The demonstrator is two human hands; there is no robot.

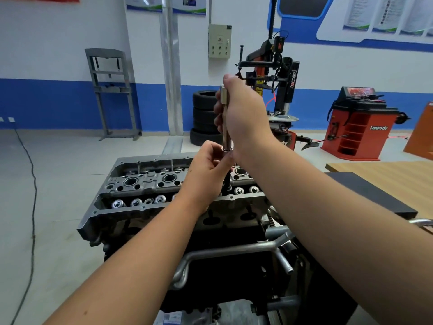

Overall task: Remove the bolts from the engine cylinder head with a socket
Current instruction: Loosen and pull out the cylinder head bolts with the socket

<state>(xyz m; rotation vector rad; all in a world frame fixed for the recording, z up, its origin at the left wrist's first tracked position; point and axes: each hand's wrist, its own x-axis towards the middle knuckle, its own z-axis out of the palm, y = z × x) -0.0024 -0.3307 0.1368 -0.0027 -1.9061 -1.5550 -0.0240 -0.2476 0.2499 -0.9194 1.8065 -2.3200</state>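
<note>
Head view: right hand (243,118) round upright socket (226,127) (raised); left hand (206,170) pinching below

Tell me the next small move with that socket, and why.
Probably pull the bolt free of the socket: the right hand holds the socket upright above the cylinder head, and the left hand pinches just under its lower end.

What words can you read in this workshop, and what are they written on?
"power": runs down the black tyre changer column.
"Lanpody": red wheel balancer.
Wall posters: too blurred to read.
Grey electrical box: marks too small to read.
Sticker at the bottom edge: unreadable.
</note>
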